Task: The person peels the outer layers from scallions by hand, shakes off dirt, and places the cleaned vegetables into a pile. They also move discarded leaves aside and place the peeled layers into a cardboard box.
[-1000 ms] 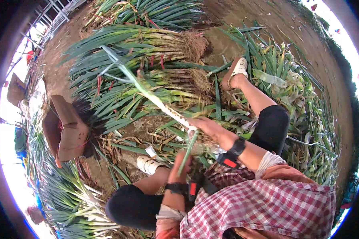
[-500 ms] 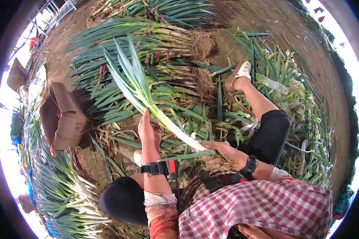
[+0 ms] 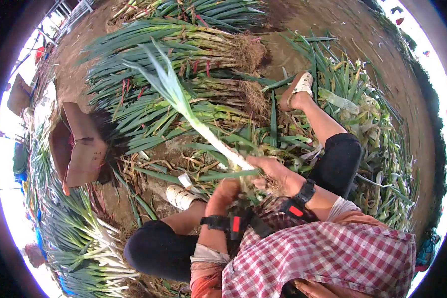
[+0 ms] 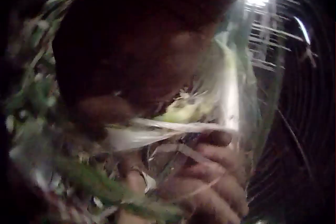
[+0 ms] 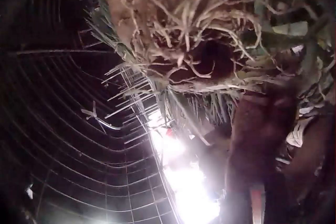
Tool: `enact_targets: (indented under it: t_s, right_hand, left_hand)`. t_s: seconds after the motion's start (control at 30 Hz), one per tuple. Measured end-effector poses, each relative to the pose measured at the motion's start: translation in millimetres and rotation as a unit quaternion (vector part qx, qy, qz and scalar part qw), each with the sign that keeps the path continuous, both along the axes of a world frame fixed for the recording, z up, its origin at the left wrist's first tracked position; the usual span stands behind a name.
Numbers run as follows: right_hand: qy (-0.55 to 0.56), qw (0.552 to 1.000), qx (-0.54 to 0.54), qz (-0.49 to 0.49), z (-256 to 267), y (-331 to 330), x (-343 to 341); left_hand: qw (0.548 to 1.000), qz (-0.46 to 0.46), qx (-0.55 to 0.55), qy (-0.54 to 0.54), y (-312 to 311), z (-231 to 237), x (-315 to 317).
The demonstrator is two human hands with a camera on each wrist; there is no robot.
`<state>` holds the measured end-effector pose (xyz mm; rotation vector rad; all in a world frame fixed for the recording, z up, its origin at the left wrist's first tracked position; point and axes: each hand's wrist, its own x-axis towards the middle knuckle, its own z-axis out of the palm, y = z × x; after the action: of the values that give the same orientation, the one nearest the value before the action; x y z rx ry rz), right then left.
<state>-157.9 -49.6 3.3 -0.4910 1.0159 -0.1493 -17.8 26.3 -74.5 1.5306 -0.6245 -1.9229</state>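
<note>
In the head view my right hand (image 3: 273, 174) grips the lower white end of a leek (image 3: 211, 139), its green leaves slanting up to the left. Roots (image 5: 184, 45) spread close to the camera in the right wrist view. My left hand (image 3: 226, 192), blurred and with curled fingers, is just left of the root end, below a loose green leaf (image 3: 218, 176). In the left wrist view a pale peeled strip (image 4: 178, 126) stretches between the dark left hand (image 4: 142, 71) and the right hand (image 4: 212, 182); the left fingers seem to pinch it, partly hidden.
Tied bundles of leeks (image 3: 184, 44) lie beyond my hands. A cardboard box (image 3: 87, 159) stands at the left, above whiter leeks (image 3: 102, 243). Leaf scraps (image 3: 372, 129) are piled at the right, beside the outstretched leg (image 3: 320, 119).
My left hand moved from below the root end up to the leek's leaves, then back down beside the root end. The leek swung slightly; my right hand kept its grip.
</note>
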Motion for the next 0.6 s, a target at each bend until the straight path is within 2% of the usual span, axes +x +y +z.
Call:
enact_targets:
  t_s: [0.03,0.07,0.1,0.13,0.17,0.2,0.27,0.3,0.33,0.43,0.5,0.57,0.6]
  right_hand:
    - [-0.043,0.997,-0.012,0.055,-12,-1,-11]
    - [-0.039,0.998,-0.007,0.055,-23,5,-15]
    - [0.001,0.994,-0.088,0.071,-27,11,-12]
    - [0.039,0.980,-0.172,0.086,-31,13,-10]
    - [0.029,0.967,-0.235,0.097,-39,15,-12]
    - [0.027,0.967,-0.233,0.097,-36,15,-12]
    - [0.078,0.929,-0.315,0.180,-28,12,-10]
    - [0.086,0.921,-0.338,0.174,-28,13,-9]
    - [0.087,0.921,-0.338,0.172,-26,12,-9]
    - [0.098,0.901,-0.366,0.209,-15,10,-10]
    - [0.098,0.882,-0.397,0.236,-12,9,-10]
    - [0.112,0.886,-0.397,0.211,-16,8,-10]
    - [0.126,0.891,-0.395,0.185,-21,10,-10]
  left_hand:
    - [1.000,0.000,0.000,0.002,-8,-6,7]
    - [0.989,0.145,0.000,0.003,-13,-17,24]
    - [0.958,0.286,-0.002,0.001,-19,-28,45]
    - [0.906,0.423,-0.009,-0.004,-30,-32,62]
    - [0.888,0.454,-0.024,0.070,-42,-12,71]
    - [0.864,0.481,-0.035,0.142,-48,8,79]
    - [0.873,0.471,-0.071,0.111,-50,9,88]
    - [0.878,0.459,-0.107,0.084,-52,11,90]
    - [0.879,0.457,-0.107,0.084,-53,11,89]
    - [0.876,0.474,-0.080,-0.025,-52,4,88]
    - [0.875,0.477,-0.083,0.001,-44,2,87]
    - [0.873,0.480,-0.089,0.026,-44,4,86]
    - [0.886,0.423,-0.173,-0.073,-45,11,80]
